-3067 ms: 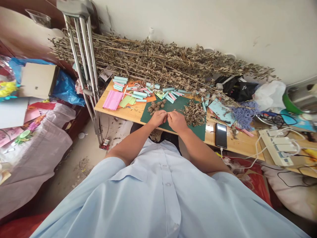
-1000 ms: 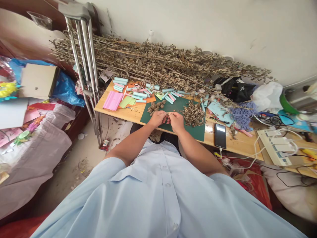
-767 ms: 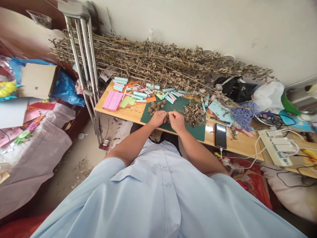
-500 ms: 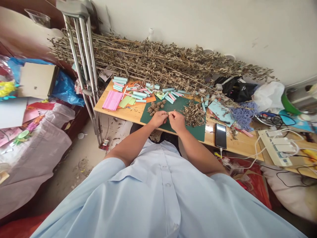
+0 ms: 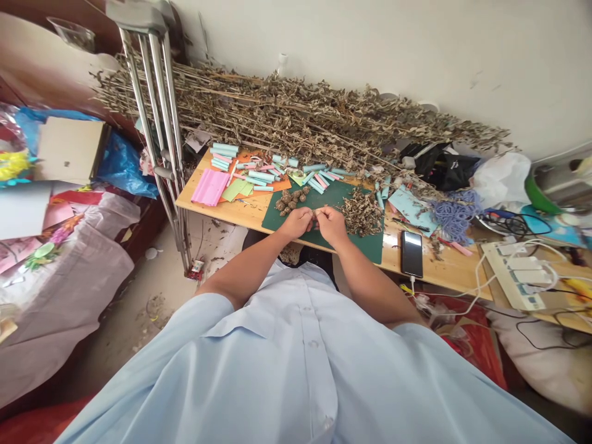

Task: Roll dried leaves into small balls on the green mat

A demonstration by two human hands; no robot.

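My left hand and my right hand meet over the near part of a green cutting mat. Both are closed, fingertips pinched together. What they pinch is small, brownish and mostly hidden by the fingers. Just beyond my left hand lies a cluster of brown, crumbly balls. To the right of my right hand, a heap of dried leaves covers part of the mat.
Bundled dried stalks lie along the wall. Rolled paper tubes and pink paper are at the table's left. A phone, purple yarn and a power strip are at right. Metal crutches stand at left.
My right hand's fingers have shifted slightly as the two hands keep pinching together. Everything else looks the same.
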